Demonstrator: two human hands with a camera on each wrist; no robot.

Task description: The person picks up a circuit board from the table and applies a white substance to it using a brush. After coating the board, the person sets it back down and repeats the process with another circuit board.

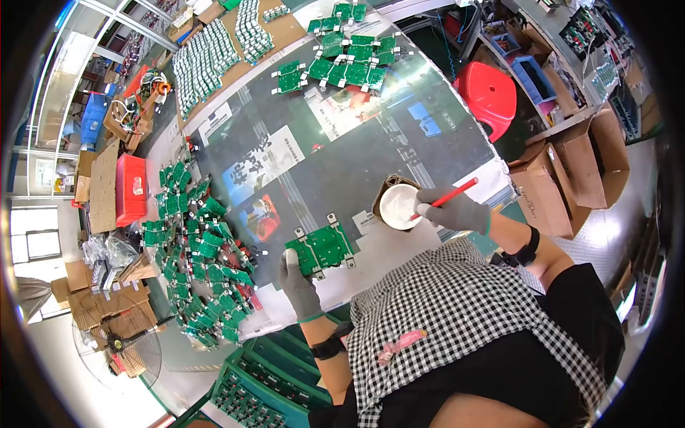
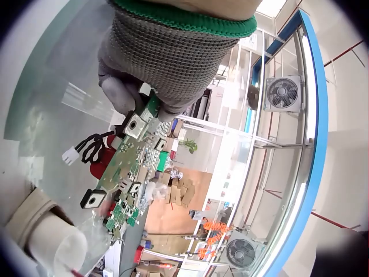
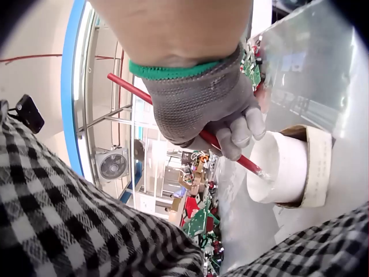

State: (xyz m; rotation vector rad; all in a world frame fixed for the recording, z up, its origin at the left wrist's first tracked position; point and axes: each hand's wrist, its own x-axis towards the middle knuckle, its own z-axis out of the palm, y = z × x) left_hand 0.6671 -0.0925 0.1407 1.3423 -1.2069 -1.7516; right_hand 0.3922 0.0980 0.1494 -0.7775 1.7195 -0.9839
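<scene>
My gloved left hand point(image 1: 301, 289) grips a green circuit board point(image 1: 322, 251) by its left edge, thumb on top. Metal tabs stick out from the board's edges, and the left wrist view shows a short black cable with a white plug point(image 2: 70, 156) beside it. In my gloved right hand point(image 1: 457, 212) is a slim red stick point(image 3: 131, 88), held between thumb and fingers. The stick slants down into a white cup point(image 3: 288, 167), its whitened tip at the white contents inside. A cardboard holder point(image 3: 320, 167) surrounds the cup's lower part.
Many green boards point(image 1: 207, 246) are heaped along the table's left side, and more boards point(image 1: 349, 68) lie at the far end. Rows of small parts point(image 1: 207, 64) cover cardboard at the far left. A red stool point(image 1: 489, 96) and open cartons point(image 1: 549, 185) stand beyond the right edge.
</scene>
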